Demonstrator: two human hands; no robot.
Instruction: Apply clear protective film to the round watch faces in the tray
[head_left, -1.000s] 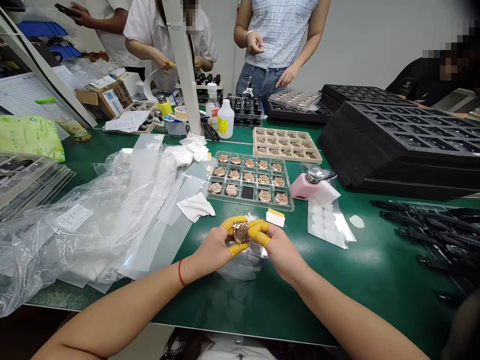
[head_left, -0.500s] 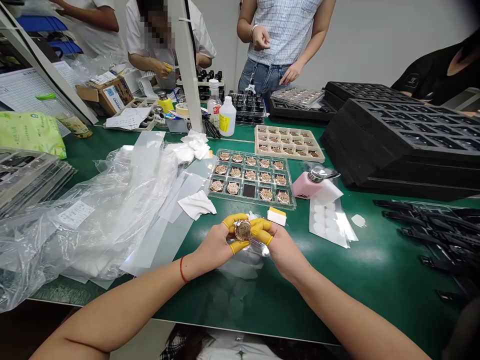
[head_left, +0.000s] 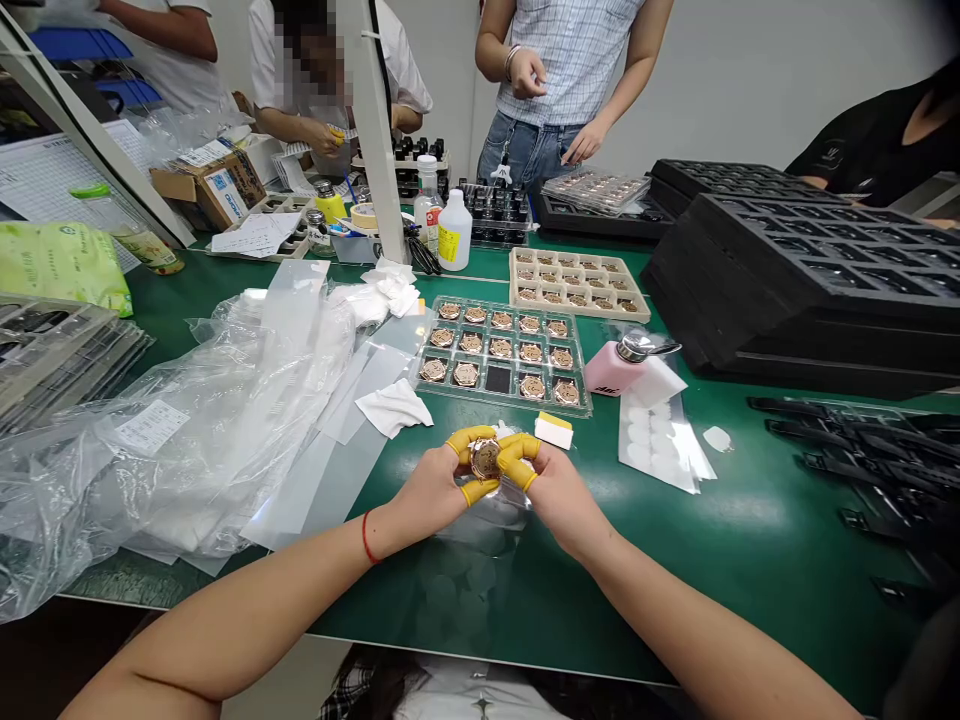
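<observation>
Above the front of the green table I hold a round gold-coloured watch case [head_left: 485,459], its flat face turned up toward me. My left hand [head_left: 444,480], in yellow finger cots, grips it by the left side between thumb and fingers. On its right edge, the bent, cot-covered fingers of my right hand [head_left: 546,480] press together; their exact contact is partly hidden. Just beyond lies a clear tray [head_left: 499,408] of similar watch cases, with one vacant compartment in the front row. A white-and-yellow block [head_left: 553,431] rests near my right fingers.
A pink pump bottle [head_left: 615,368] and a sheet of round stickers [head_left: 656,440] are on the right, before stacked black trays [head_left: 750,320]. Black straps [head_left: 840,470] lie far right. Plastic bags [head_left: 225,430] cover the left. A beige tray [head_left: 577,285] sits behind; several people are across the table.
My right fingers have shifted slightly and bent more at the watch case's right edge. The case stays in nearly the same place in my left hand.
</observation>
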